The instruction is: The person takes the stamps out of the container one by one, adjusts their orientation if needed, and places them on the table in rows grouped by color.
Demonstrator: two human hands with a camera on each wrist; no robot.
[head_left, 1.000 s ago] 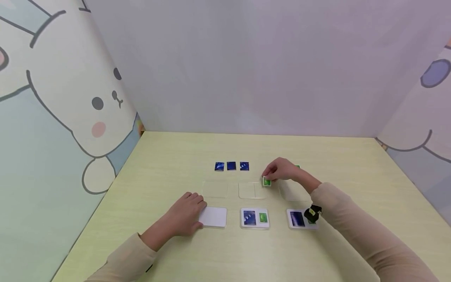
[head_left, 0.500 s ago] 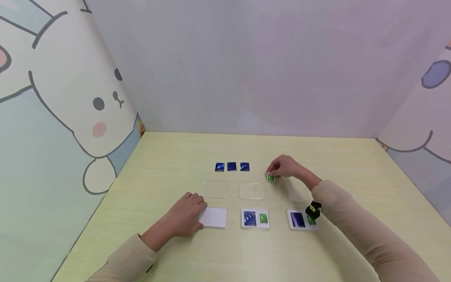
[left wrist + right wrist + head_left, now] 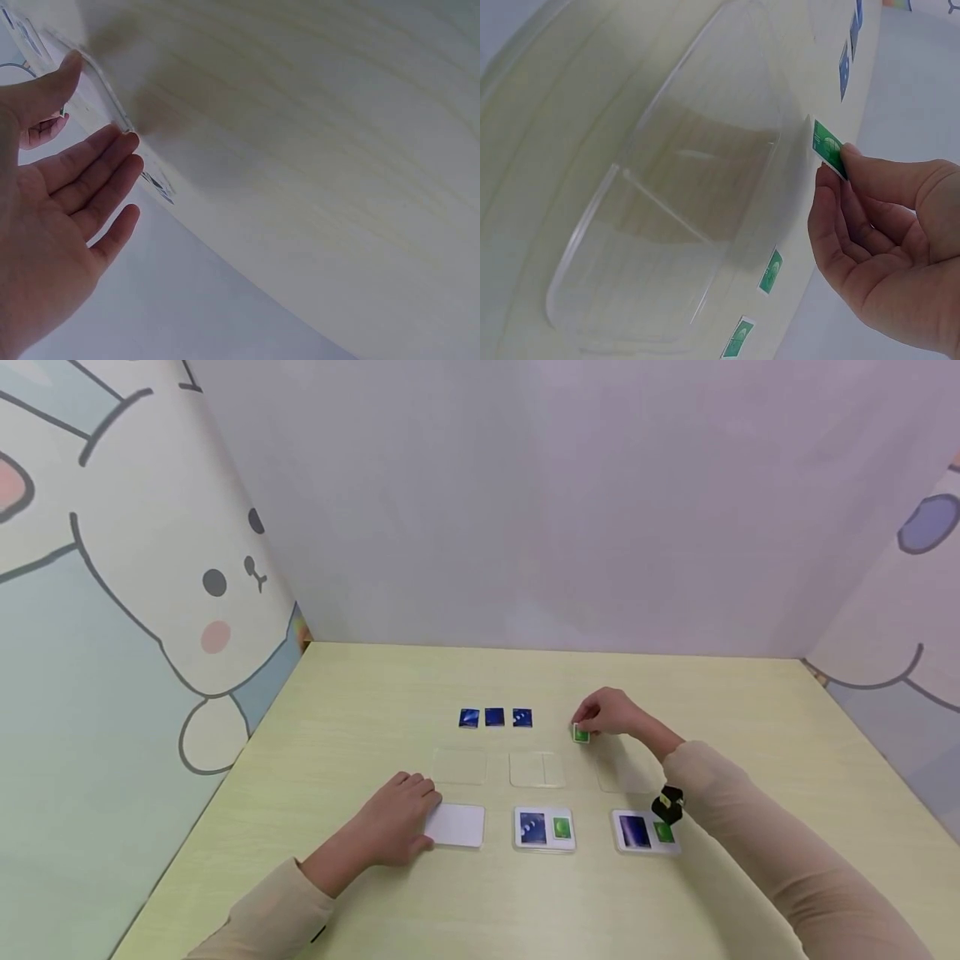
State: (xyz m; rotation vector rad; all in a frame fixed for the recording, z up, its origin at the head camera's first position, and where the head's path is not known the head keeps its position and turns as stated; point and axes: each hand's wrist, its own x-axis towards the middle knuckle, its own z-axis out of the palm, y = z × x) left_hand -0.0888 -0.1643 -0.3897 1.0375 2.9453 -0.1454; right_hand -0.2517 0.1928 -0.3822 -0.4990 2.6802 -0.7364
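Note:
My right hand (image 3: 609, 712) pinches a small green-printed card (image 3: 828, 146) between thumb and fingers, above the table beyond the clear plastic covers. My left hand (image 3: 393, 818) holds a blank white card in a clear case (image 3: 457, 825) at its left end, thumb at the near corner and fingertips at the far one. Beside it lies a cased white card (image 3: 544, 838) bearing a blue picture and a green one. Further right, a similar cased card (image 3: 634, 832) is partly covered by the right wrist's black device. Two more green cards (image 3: 771, 270) lie flat in the right wrist view.
Three small blue cards (image 3: 494, 717) lie in a row toward the back. Clear plastic covers stand in the middle row: one at left (image 3: 460, 767), one with a dividing line (image 3: 536, 770), and one (image 3: 622, 775) under the right forearm. A pale wall closes the back.
My right hand has moved slightly right and away from me with the small green card, from beside the middle clear cover. The left hand stays at the blank white card.

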